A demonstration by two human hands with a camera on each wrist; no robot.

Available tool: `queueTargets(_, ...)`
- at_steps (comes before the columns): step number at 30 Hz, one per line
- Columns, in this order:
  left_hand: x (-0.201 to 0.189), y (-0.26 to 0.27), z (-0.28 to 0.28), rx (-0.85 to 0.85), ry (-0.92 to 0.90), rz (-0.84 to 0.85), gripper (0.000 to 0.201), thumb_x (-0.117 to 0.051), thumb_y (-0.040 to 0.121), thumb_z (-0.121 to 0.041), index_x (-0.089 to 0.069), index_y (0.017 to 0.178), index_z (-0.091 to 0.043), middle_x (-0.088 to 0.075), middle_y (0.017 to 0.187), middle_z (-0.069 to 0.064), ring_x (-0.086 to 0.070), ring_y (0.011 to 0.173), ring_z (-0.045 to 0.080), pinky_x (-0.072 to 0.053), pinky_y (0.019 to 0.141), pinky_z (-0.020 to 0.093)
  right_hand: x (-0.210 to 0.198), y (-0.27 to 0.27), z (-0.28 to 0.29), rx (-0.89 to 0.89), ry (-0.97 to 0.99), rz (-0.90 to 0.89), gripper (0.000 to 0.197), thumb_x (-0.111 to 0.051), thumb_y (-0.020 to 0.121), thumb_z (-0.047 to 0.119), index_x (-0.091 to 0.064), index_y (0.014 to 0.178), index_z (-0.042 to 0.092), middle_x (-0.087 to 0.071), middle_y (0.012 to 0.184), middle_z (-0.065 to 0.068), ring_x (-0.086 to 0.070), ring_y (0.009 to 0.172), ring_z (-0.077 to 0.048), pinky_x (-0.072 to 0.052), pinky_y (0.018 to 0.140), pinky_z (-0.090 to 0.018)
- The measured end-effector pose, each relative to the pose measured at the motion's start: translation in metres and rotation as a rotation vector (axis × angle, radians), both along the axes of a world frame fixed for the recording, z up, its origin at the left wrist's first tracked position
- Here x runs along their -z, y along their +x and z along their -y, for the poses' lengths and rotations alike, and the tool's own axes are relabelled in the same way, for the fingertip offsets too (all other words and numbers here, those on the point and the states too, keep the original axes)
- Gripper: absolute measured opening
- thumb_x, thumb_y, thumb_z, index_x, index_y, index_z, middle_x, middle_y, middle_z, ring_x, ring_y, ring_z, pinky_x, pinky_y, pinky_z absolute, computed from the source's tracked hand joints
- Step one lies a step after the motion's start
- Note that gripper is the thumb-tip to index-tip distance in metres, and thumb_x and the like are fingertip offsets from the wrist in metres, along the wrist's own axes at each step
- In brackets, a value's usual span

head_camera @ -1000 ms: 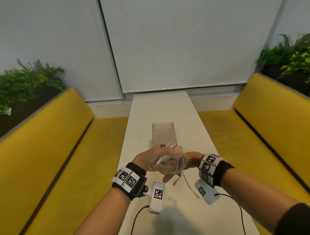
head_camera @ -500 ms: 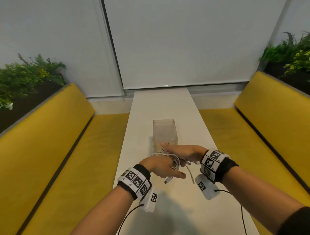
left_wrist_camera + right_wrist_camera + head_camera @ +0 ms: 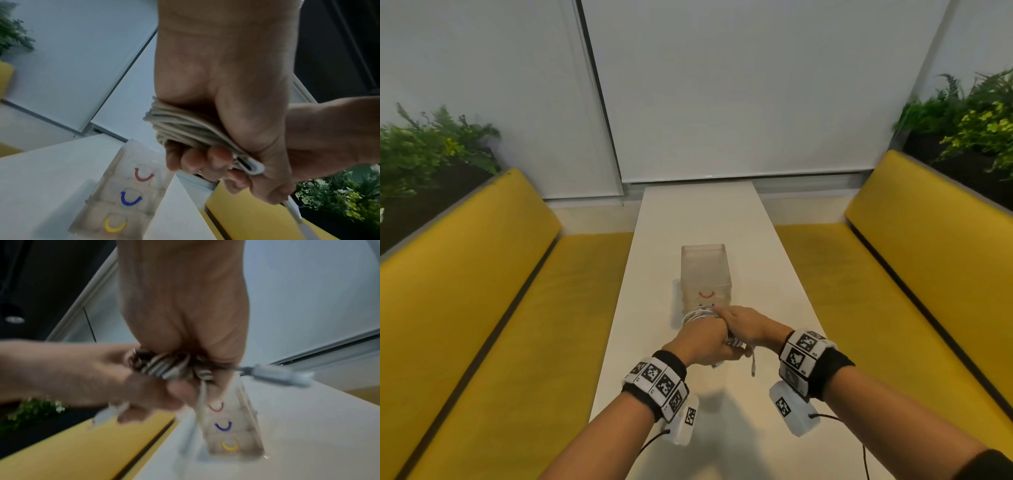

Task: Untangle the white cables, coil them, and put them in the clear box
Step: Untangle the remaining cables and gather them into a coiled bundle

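A coil of white cables [image 3: 697, 314] [image 3: 180, 128] [image 3: 164, 368] is wound round my left hand [image 3: 703, 339] [image 3: 216, 123], whose fingers curl over the loops. My right hand [image 3: 743, 323] [image 3: 185, 337] closes on the same coil from the right. One cable end with a plug [image 3: 753, 368] hangs below the hands, and another plug [image 3: 277, 374] sticks out to the right in the right wrist view. The clear box [image 3: 705, 274] [image 3: 123, 191] [image 3: 230, 423] stands on the white table [image 3: 705, 212] just beyond the hands, with red, blue and yellow curved marks showing in it.
Yellow benches [image 3: 482, 291] [image 3: 928, 274] run along both sides of the narrow table. Green plants [image 3: 424, 147] [image 3: 969, 113] sit behind the benches. A white blind [image 3: 722, 85] closes off the far end.
Both hands have dropped and moved forward towards the clear box. The loose trailing cable has shortened into the coil on my left hand, and my right hand has closed over it.
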State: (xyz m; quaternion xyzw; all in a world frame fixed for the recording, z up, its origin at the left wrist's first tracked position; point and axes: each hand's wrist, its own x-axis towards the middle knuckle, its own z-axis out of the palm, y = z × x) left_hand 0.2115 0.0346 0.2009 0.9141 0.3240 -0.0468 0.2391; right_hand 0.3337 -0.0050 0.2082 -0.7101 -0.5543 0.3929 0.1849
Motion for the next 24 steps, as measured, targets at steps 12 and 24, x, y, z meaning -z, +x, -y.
queueTargets(12,-0.001,0.007,-0.008,0.034,0.487,0.082,0.039,-0.072,0.084,-0.036,-0.069,0.113,-0.011,-0.073,0.107,0.007,-0.066,0.097,0.024,-0.05,0.091,0.035,0.0,0.008,-0.004,0.162,0.18,-0.253,0.06,-0.019,0.101,0.058,-0.062,0.099,0.016,-0.064,0.077,0.0,-0.06,0.059,-0.008,-0.046,0.051,-0.021)
queueTargets(24,-0.005,-0.001,-0.03,-0.003,0.084,0.118,0.027,-0.079,0.074,-0.017,-0.07,0.1,-0.013,-0.072,0.097,0.004,-0.066,0.089,0.024,-0.055,0.083,0.041,-0.009,0.003,0.02,-0.05,0.229,-0.257,0.029,-0.026,0.107,0.032,-0.033,0.131,0.018,-0.049,0.112,0.005,-0.05,0.081,-0.003,-0.046,0.065,-0.011)
